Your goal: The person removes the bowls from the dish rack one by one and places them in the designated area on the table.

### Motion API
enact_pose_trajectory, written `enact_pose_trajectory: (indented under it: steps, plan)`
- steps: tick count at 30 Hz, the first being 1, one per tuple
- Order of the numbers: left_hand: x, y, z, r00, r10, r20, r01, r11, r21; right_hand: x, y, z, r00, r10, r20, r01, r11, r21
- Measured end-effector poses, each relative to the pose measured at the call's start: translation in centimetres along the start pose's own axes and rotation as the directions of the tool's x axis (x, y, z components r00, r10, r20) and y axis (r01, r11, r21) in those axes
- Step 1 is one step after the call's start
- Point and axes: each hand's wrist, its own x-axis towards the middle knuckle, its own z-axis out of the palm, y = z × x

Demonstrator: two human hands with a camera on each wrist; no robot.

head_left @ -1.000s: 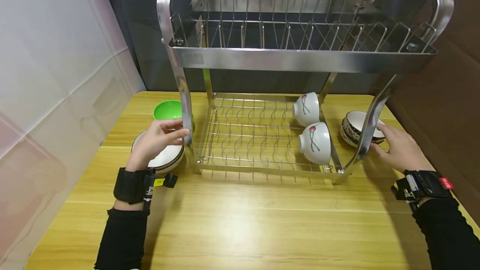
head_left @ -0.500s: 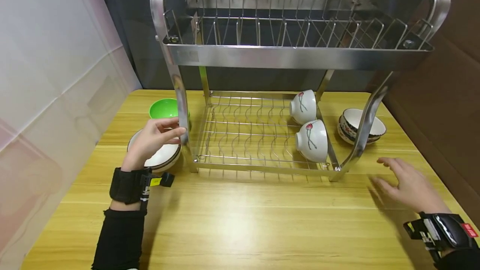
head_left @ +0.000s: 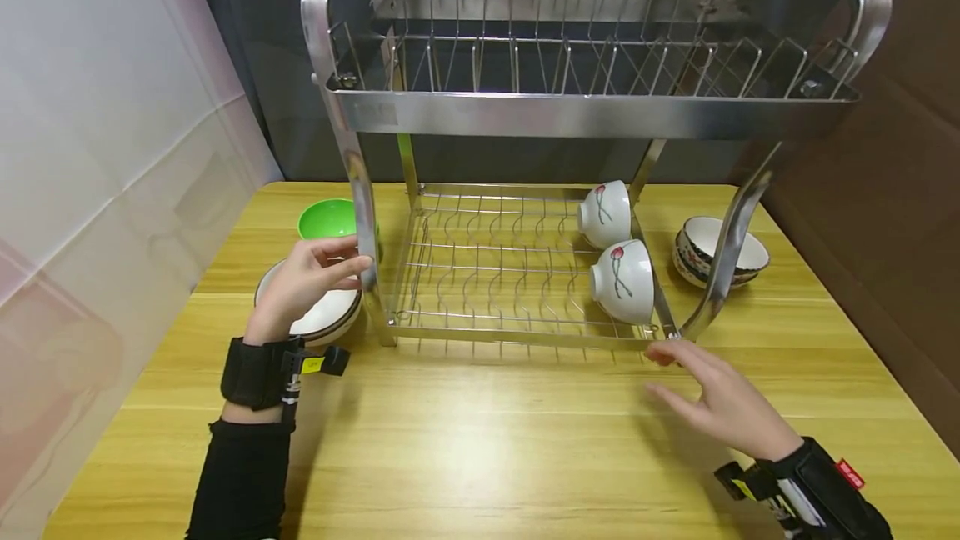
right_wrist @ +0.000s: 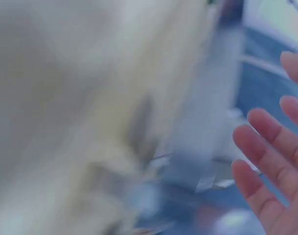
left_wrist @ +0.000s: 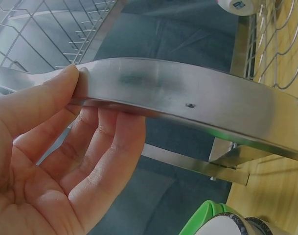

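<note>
A two-tier metal dish rack (head_left: 600, 117) stands on the wooden table. My left hand (head_left: 306, 283) holds its left front post, the thumb on one edge and the fingers (left_wrist: 104, 127) curled under the other in the left wrist view. Two white bowls with red flowers, a front bowl (head_left: 624, 280) and a back bowl (head_left: 606, 213), sit tipped on their sides at the right end of the lower tier. Just off the rack's right front foot, my right hand (head_left: 727, 398) hovers over the table with its fingers extended, holding nothing. The right wrist view is mostly blurred.
Left of the rack are a green bowl (head_left: 327, 218) and dark-rimmed white bowls (head_left: 330, 313), partly behind the left hand. Stacked patterned bowls (head_left: 750, 257) stand beyond the right post. A white sheet (head_left: 112, 107) borders the left, a brown panel (head_left: 870, 190) the right.
My right hand has left the stacked patterned bowls, drawn back toward the front, then swung left to near the rack's right front foot. The left hand keeps its hold on the post.
</note>
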Motion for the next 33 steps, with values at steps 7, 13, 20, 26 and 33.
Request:
enact_pose_trajectory:
  steps: [7,13,20,26,33]
  plan:
    - [-0.1,-0.2,0.2,1.000,0.011,-0.004,-0.012,1.000,-0.009,6.3,-1.8,-0.5,0.995,0.002,-0.101,-0.005,1.000,-0.026]
    - [0.0,-0.3,0.3,1.000,0.016,0.003,-0.016,1.000,-0.018,8.7,-2.3,-0.1,0.982,0.147,-0.118,-0.159,0.982,-0.099]
    - [-0.2,-0.1,0.2,1.000,0.017,-0.005,-0.017,1.000,-0.013,9.2,-1.8,1.3,0.945,0.303,-0.124,-0.316,0.944,-0.101]
    - [-0.3,0.0,0.3,1.000,0.017,-0.007,-0.017,1.000,0.000,9.3,-1.7,1.8,0.852,0.524,-0.021,-0.523,0.852,0.015]
    - [-0.2,0.0,0.3,1.000,0.016,-0.008,-0.016,1.000,-0.008,10.1,-1.4,1.9,0.697,0.709,0.110,-0.715,0.674,0.184]
